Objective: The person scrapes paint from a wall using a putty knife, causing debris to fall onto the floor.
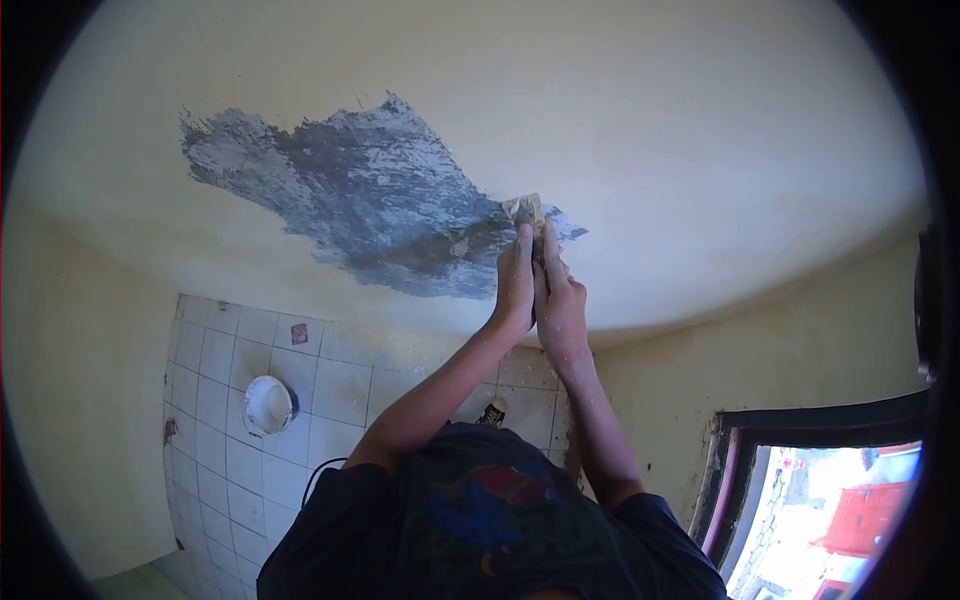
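Looking up along both raised arms, I see the left hand (pixel 516 285) and the right hand (pixel 560 305) pressed side by side, touching each other, just under the ceiling (pixel 700 130). Their fingers (pixel 552 250) are closed together around the lower part of a scraper (pixel 524 210). The handle is hidden between the palms, so I can only make out the flat blade rising out of the grip. One finger of the right hand lies straight up along the back of the blade.

The blade's long axis runs on from the forearms, up and slightly left in my view, with its tip flat against the ceiling. It sits at the right-hand end of the grey patch (pixel 370 200), where the pale coat is gone. That patch stretches away from the fingers toward the upper left, widest in its middle and ragged at the edges. Right of the blade there is only a small grey sliver, then unbroken pale ceiling. Neither hand is clearly nearer: both meet at the same spot.

Below, well apart from the hands, are a tiled wall (pixel 230 440) with a round white fitting (pixel 268 404) and a window (pixel 830 510).
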### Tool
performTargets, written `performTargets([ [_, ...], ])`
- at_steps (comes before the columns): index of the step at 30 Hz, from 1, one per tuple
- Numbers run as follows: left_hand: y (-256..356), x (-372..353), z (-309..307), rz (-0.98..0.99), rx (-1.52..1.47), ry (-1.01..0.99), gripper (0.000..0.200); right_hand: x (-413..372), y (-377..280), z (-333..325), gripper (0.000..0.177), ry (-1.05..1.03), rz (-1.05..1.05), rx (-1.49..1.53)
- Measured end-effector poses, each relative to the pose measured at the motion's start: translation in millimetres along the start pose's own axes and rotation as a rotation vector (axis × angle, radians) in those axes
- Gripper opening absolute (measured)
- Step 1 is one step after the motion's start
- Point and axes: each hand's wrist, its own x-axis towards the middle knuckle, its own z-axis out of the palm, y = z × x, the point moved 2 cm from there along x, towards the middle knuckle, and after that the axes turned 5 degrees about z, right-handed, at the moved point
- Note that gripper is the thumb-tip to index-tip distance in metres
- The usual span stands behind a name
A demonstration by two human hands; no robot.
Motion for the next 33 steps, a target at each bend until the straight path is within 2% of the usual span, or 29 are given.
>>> performTargets([
  [2, 2, -4, 7, -0.008, -0.075, -0.051, 0.048, -4, 2, -10, 0.054, 0.035, -0.060, -0.012],
  [4, -4, -10, 12, -0.094, -0.035, -0.017, 0.048, -13, 0, -21, 0.054, -0.017, 0.019, 0.025],
  [9, -7, 3, 7, -0.045, -0.063, -0.085, 0.046, -3, 0, -17, 0.053, 0.056, 0.015, -0.025],
  [13, 3, 4, 14, -0.041, -0.030, -0.076, 0.046, 1, -4, -18, 0.052, 0.095, -0.082, -0.038],
  [14, 4, 6, 12, -0.034, -0.045, -0.095, 0.046, 3, -6, -17, 0.052, 0.108, -0.083, -0.059],
  [15, 4, 6, 12, -0.043, -0.035, -0.114, 0.045, 4, -7, -20, 0.051, 0.049, 0.002, -0.043],
  [18, 4, -3, 19, -0.099, -0.075, -0.074, 0.043, -6, -3, -26, 0.050, 0.094, -0.112, -0.130],
  [22, -6, -5, 15, -0.102, -0.120, -0.112, 0.041, -11, -6, -30, 0.051, 0.035, -0.002, -0.153],
  [24, -4, -3, 17, -0.113, -0.093, -0.101, 0.041, -8, -1, -31, 0.051, 0.088, -0.111, -0.061],
  [28, 4, 0, 23, -0.086, -0.135, -0.026, 0.042, 2, -13, -31, 0.053, 0.057, -0.130, -0.029],
  [30, 19, 9, 12, 0.104, -0.088, -0.038, 0.043, 15, -22, -18, 0.053, 0.030, -0.110, -0.139],
  [32, 22, 3, 15, 0.085, -0.108, -0.037, 0.043, 9, -26, -25, 0.053, 0.058, -0.180, -0.165],
  [33, 24, -5, 23, 0.009, -0.085, -0.046, 0.043, -1, -24, -32, 0.053, 0.060, -0.182, -0.116],
])
